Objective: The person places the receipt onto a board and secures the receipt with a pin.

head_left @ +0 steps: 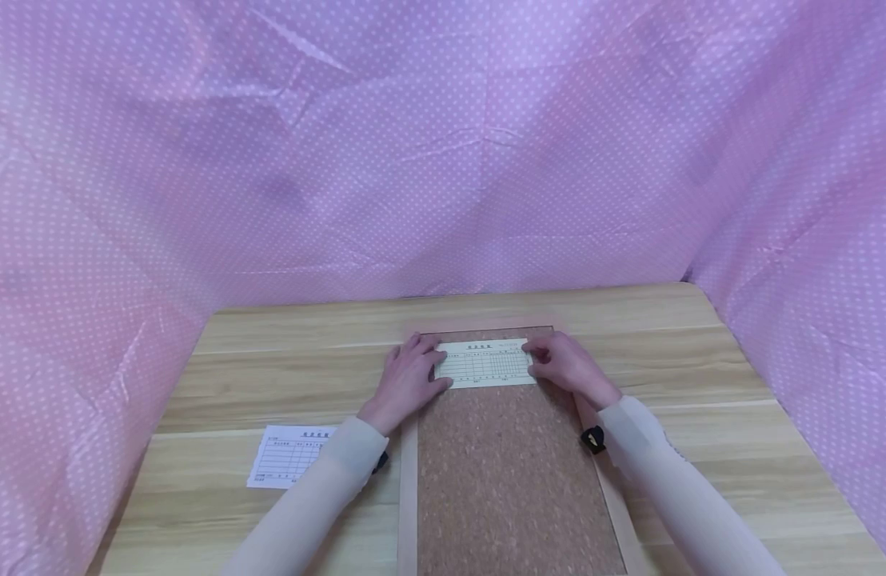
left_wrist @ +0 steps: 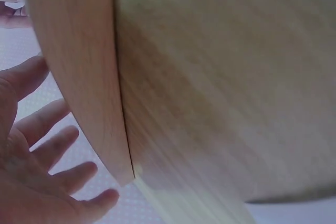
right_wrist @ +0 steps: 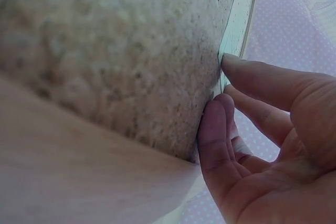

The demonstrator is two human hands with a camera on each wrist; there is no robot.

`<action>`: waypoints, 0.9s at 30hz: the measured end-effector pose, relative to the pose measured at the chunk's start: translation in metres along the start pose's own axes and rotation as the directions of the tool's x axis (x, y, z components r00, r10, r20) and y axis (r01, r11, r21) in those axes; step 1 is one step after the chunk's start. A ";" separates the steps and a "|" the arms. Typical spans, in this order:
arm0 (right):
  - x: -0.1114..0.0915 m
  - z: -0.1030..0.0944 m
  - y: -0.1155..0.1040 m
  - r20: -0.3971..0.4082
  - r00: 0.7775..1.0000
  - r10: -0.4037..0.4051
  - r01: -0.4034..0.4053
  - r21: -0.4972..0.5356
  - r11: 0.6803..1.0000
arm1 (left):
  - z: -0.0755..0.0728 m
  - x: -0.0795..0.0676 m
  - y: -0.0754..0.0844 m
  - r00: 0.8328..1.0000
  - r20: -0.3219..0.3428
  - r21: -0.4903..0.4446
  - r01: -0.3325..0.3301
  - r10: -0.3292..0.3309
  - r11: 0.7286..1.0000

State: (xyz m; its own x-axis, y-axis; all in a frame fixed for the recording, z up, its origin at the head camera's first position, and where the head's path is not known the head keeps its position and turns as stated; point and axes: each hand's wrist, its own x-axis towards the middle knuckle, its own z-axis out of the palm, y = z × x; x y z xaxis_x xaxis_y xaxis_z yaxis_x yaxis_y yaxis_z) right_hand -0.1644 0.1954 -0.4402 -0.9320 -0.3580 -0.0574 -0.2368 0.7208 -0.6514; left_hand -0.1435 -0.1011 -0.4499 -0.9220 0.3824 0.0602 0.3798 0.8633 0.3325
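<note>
A pale yellow printed form [head_left: 482, 366] lies across the top of a cork board [head_left: 511, 472]. My left hand [head_left: 409, 380] is spread at the form's left side, its thumb on the lower left corner and other fingers near the upper left. In the left wrist view those fingers lie loosely extended by the board's wooden frame [left_wrist: 79, 66]. My right hand [head_left: 568, 364] pinches the form's right edge between thumb and bent fingers, as the right wrist view also shows. A white printed form [head_left: 288, 460] rests on the table left of the board, partly hidden by my left sleeve.
The board lies on a light wood-grain table [head_left: 285, 360], its lower end cut off by the picture's bottom. Pink polka-dot cloth [head_left: 443, 160] hangs behind the table and along both sides. Each wrist carries a black strap [head_left: 592, 439].
</note>
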 end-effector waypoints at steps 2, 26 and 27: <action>0.000 0.000 0.001 -0.002 1.000 -0.001 0.001 0.004 1.000 | 0.000 0.000 0.000 1.000 0.008 -0.007 -0.007 0.007 1.000; -0.030 -0.026 -0.007 -0.089 0.996 -0.021 0.034 0.144 0.989 | 0.001 0.000 0.000 0.997 0.075 -0.065 0.026 -0.021 0.998; -0.033 -0.028 -0.008 -0.109 0.994 -0.022 0.039 0.150 0.988 | 0.001 0.000 0.000 0.997 0.076 -0.067 0.027 -0.022 0.997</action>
State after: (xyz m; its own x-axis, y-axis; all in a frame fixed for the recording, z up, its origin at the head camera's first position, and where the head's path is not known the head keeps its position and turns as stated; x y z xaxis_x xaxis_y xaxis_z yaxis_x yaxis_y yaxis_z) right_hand -0.1392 0.2182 -0.4119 -0.9509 -0.3070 0.0401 -0.2288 0.6095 -0.7591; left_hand -0.1433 -0.1004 -0.4507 -0.9218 0.3872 -0.0187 0.3487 0.8494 0.3962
